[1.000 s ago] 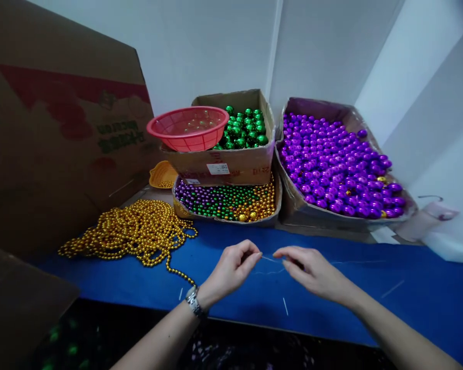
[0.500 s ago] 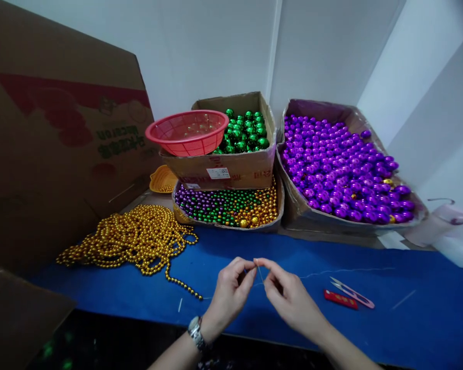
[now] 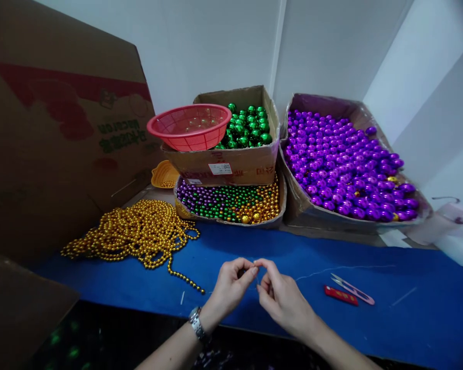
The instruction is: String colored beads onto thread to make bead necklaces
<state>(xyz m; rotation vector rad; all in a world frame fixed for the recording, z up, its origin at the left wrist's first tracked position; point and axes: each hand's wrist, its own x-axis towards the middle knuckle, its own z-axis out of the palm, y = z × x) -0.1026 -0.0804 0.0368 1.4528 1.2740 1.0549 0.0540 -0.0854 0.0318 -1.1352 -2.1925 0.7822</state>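
Note:
Above the front of the blue tabletop (image 3: 231, 246), my left hand (image 3: 231, 285) and my right hand (image 3: 283, 295) meet at their fingertips. Both are closed in a pinch on a thin pale thread (image 3: 324, 270), whose tail trails off to the right over the blue surface. A short bit hangs between the two hands; its end is too fine to make out. My left wrist wears a metal watch (image 3: 196, 325). Left of my hands lies a heap of gold bead strings (image 3: 139, 231), one strand reaching toward my left hand.
Thread snips (image 3: 353, 289) lie beside a small red packet (image 3: 341, 295) on the right. Behind stand a box of purple balls (image 3: 339, 164), a box of green balls (image 3: 224, 172), a pink basket (image 3: 189, 144) and a tray of mixed beads (image 3: 227, 203). A tall carton (image 3: 69, 139) walls the left.
My right fingers have curled in, with thumb and fingers shifted left and closer to my left hand. Both hands still pinch the thread. The camera view has shifted slightly.

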